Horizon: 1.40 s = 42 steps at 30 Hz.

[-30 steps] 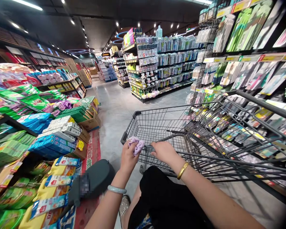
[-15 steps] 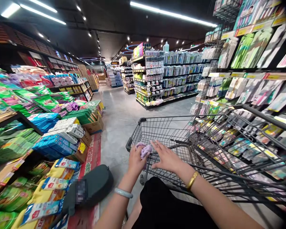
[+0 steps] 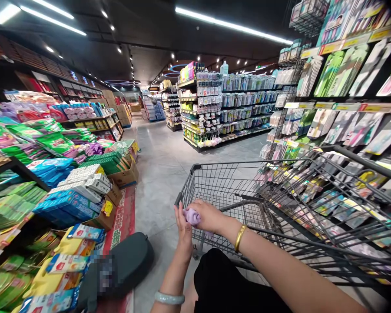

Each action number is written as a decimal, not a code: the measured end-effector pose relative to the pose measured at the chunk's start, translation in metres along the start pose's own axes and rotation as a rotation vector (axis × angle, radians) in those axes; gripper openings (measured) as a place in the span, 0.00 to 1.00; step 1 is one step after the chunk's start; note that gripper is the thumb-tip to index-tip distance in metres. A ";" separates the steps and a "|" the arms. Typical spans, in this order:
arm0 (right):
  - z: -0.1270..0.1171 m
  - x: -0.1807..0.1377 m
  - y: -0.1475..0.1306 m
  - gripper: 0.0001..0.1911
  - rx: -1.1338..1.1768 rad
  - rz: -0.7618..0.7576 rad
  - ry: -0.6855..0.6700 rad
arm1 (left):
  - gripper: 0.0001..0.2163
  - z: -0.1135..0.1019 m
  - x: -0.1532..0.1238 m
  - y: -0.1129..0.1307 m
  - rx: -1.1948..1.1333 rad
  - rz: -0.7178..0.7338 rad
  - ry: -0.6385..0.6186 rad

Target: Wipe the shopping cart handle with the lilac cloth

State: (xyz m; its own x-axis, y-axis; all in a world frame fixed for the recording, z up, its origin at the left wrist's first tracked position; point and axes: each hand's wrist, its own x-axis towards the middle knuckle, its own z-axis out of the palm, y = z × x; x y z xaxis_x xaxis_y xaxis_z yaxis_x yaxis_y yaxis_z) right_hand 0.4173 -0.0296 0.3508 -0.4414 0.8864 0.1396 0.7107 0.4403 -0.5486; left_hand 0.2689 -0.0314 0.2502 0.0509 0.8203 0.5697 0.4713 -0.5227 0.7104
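A small crumpled purple cloth (image 3: 192, 215) sits between my two hands, just over the near left corner of a dark wire shopping cart (image 3: 228, 182). My left hand (image 3: 184, 229) is upright beneath and behind the cloth with its fingers around it. From the right, my right hand (image 3: 209, 216) has come across and closes on the same cloth; a gold bangle is on that wrist, a pale green bangle on the left one. The cart's basket holds nothing that I can see.
Low displays of boxed and bagged goods (image 3: 81, 191) line the left. A dark grey bag (image 3: 124, 265) lies on a red floor mat. A rack of hanging packets (image 3: 345, 130) crowds the cart's right side. The grey aisle floor (image 3: 159, 165) runs ahead toward shelves (image 3: 215, 108).
My right hand left the cart's handle and moved left onto the purple cloth held by my left hand. The view shifted forward and slightly right.
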 end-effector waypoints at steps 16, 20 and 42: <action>-0.002 -0.053 -0.009 0.18 -0.411 0.305 0.190 | 0.29 0.016 0.026 0.020 0.168 0.236 -0.238; -0.013 -0.058 -0.002 0.14 -0.395 0.264 0.069 | 0.33 0.021 0.030 0.014 0.204 0.180 -0.255; -0.049 -0.161 0.038 0.22 -0.554 0.510 0.275 | 0.20 0.056 0.069 0.078 0.628 0.077 -0.440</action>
State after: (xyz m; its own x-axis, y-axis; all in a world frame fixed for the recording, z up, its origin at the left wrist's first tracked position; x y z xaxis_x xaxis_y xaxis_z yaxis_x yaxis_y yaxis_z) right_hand 0.5420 -0.1481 0.3474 0.1107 0.9694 0.2193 0.9890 -0.0856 -0.1208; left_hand 0.3587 -0.0023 0.3222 0.3876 0.8725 0.2976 0.8570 -0.4600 0.2325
